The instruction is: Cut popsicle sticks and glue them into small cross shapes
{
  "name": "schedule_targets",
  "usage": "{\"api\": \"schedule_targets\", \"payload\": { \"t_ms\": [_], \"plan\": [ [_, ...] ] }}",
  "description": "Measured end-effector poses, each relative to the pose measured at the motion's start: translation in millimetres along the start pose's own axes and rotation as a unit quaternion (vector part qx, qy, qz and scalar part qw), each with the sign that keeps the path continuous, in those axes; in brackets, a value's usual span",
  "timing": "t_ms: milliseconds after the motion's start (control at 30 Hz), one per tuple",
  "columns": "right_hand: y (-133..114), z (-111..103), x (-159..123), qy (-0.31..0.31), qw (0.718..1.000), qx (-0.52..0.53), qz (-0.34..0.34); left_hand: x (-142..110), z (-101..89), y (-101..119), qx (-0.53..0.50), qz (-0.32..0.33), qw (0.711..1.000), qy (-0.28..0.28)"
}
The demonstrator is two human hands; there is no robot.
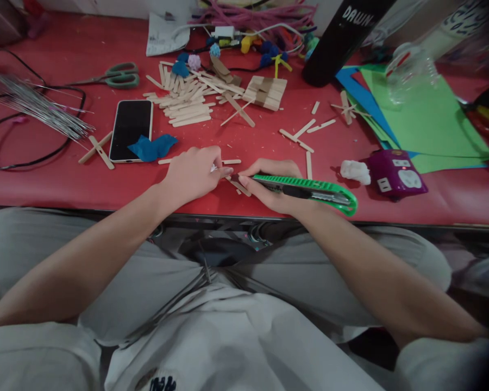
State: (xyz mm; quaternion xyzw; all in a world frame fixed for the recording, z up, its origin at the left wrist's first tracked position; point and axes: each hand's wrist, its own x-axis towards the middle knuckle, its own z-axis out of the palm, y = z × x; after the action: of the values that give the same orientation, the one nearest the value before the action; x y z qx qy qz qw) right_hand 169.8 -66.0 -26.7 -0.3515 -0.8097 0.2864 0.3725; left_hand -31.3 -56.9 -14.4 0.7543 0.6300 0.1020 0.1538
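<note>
My right hand (271, 184) is closed around a green utility knife (309, 190), its tip pointing left onto a wooden craft stick (238, 185) lying on the red table (65, 184). My left hand (193, 174) is curled with fingers pressed on the same stick's left part, just beside the blade tip. Another stick (231, 162) lies just behind my fingers.
A phone (131, 129) with a blue scrap (152, 146) on it lies to the left, near scissors (120, 76), a wire bundle (36, 106) and a black cable. A pile of sticks (187, 100) sits behind. Right: purple power adapter (395, 174), white wad (355, 171), green and blue paper (424, 117), black bottle (342, 38).
</note>
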Motion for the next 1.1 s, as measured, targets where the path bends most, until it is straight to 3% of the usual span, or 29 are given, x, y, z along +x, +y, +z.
{"api": "schedule_targets", "payload": {
  "t_ms": [300,600,1100],
  "plan": [
    [-4,5,-5,0.019,0.999,-0.006,0.042,-3,0.5,1,-0.008,0.009,1.0,0.01],
    [5,-8,7,-0.038,0.997,0.0,0.074,-9,-6.2,-7,-0.035,0.076,0.996,-0.019],
    [8,-11,8,-0.019,0.998,0.025,0.063,-6,-9.3,-2,-0.011,0.049,0.998,-0.035]
  ]
}}
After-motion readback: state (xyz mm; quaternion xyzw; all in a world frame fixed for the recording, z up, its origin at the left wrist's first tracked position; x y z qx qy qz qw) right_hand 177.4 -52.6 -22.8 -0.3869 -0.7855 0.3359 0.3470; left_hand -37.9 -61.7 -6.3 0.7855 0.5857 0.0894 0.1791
